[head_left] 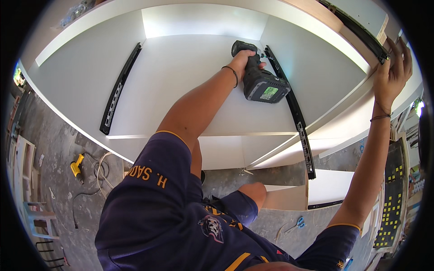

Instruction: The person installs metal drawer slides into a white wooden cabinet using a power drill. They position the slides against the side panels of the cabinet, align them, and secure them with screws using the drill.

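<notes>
My left hand (244, 62) is wrapped around the grip of a black cordless drill (266, 86), deep inside a white cabinet (194, 58). The drill's nose meets the upper end of a black drawer slide (294, 106) on the cabinet's right wall; the exact contact is too small to make out. That slide sticks out past the cabinet's front edge. A matching drawer slide (118, 92) is on the left wall. At the upper right, my right hand (394, 74) has its fingers stretched out, its thumb by the end of another black slide (361, 34).
On the concrete floor at left lie a yellow-and-black power tool (77, 167) and looped cables (103, 174). Blue-handled scissors (299, 222) lie lower right. A white panel piece (330, 185) stands below the cabinet's right side. A clear plastic bag (77, 12) rests on top.
</notes>
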The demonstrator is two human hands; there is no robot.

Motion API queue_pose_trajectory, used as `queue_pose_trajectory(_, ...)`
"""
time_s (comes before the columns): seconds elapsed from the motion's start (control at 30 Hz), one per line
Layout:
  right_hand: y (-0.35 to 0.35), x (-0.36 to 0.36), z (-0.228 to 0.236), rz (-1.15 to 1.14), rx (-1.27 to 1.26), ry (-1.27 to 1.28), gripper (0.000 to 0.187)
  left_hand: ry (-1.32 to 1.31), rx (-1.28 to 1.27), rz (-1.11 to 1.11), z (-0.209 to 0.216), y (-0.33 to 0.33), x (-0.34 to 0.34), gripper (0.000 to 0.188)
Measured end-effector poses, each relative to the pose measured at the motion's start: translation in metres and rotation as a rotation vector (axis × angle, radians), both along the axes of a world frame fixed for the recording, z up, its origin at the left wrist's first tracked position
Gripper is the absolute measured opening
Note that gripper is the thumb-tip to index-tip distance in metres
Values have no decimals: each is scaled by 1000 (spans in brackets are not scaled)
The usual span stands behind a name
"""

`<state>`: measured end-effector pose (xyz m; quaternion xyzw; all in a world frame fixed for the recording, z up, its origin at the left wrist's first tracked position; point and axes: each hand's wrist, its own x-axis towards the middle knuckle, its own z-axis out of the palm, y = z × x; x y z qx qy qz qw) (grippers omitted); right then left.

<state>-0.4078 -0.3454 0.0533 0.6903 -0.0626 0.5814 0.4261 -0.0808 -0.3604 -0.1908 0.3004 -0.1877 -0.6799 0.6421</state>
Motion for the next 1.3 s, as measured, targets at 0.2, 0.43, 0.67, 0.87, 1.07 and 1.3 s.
queue_pose_trajectory(0.2,0,1,1,-26,-5,3,31,-4,28,30,2,-5,0,42)
queue_pose_trajectory(0.43,4,1,-2,-78,-14,-20,31,-6,33,44,4,-2,-5,43)
queue_pose_trajectory(0.67,7,3,-1,-47,-18,-9,31,-15,41,48,5,-3,-5,41)
queue_pose_trajectory(0.87,4,1,0,-60,-31,1,32,-23,45,50,5,-4,-4,40)
queue_pose_trajectory(1.07,4,-1,1,-42,-25,6,32,-31,57,43,5,-5,-3,41)
queue_pose_trajectory(1.3,5,-1,0,-31,-28,11,32,-76,44,48,5,-3,-2,40)
